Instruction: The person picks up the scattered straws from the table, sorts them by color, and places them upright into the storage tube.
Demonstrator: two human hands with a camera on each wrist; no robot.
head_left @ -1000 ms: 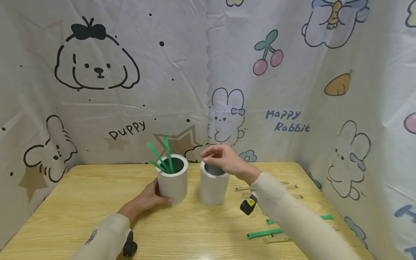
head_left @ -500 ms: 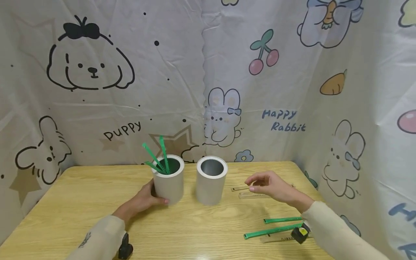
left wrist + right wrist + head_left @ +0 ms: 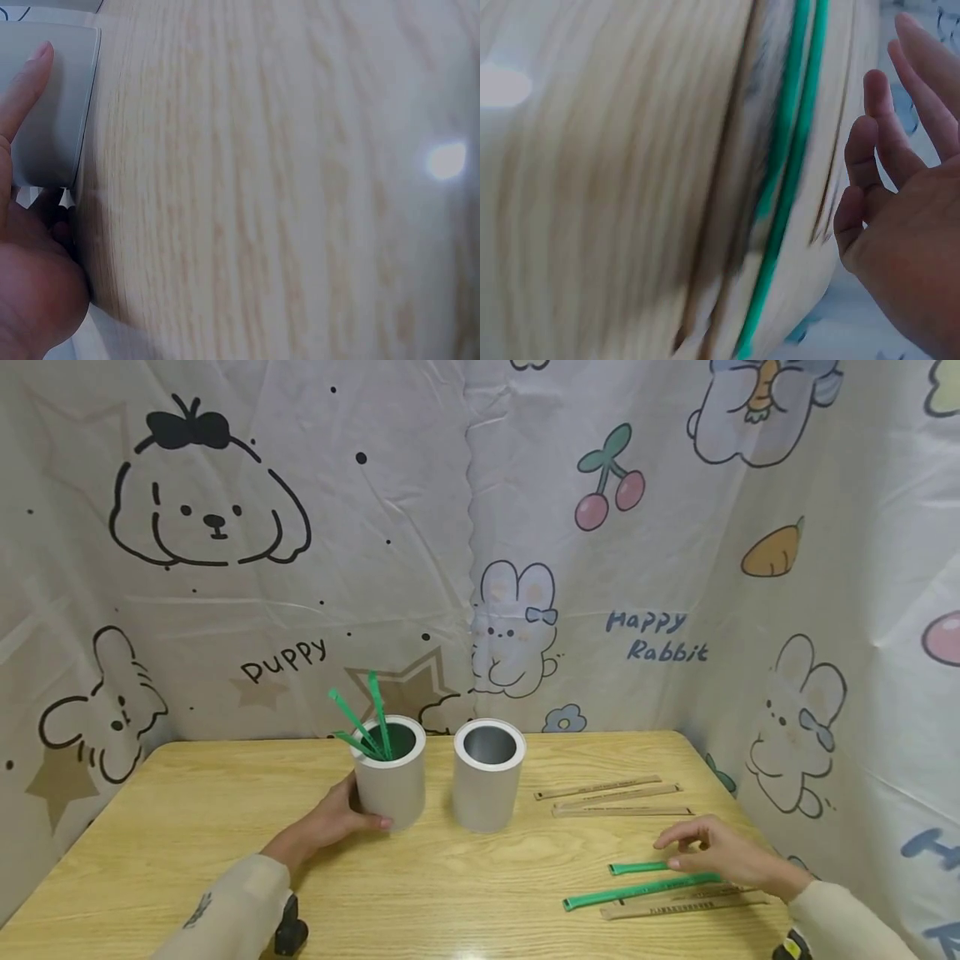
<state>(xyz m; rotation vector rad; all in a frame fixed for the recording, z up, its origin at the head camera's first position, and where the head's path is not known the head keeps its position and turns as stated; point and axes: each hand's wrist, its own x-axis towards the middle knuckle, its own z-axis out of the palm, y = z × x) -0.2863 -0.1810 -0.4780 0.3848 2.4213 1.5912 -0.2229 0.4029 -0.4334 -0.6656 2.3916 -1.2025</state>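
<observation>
My left hand holds a white cylindrical cup low on its side, thumb across the front. In the left wrist view the thumb lies along the cup wall. Several thin green stick packets lean out of this cup. A second white cup stands just to its right with nothing visible inside. My right hand, fingers loosely bent and holding nothing, hovers over the far end of a green stick packet. A second green packet lies in front of it.
Brown stick packets lie beside the green ones at the front right. More brown packets lie farther back, right of the second cup. A printed curtain hangs behind the wooden table and along its sides.
My right hand has moved from above the second cup rightward and toward me, to over the green packets. The left hand stays on its cup.
</observation>
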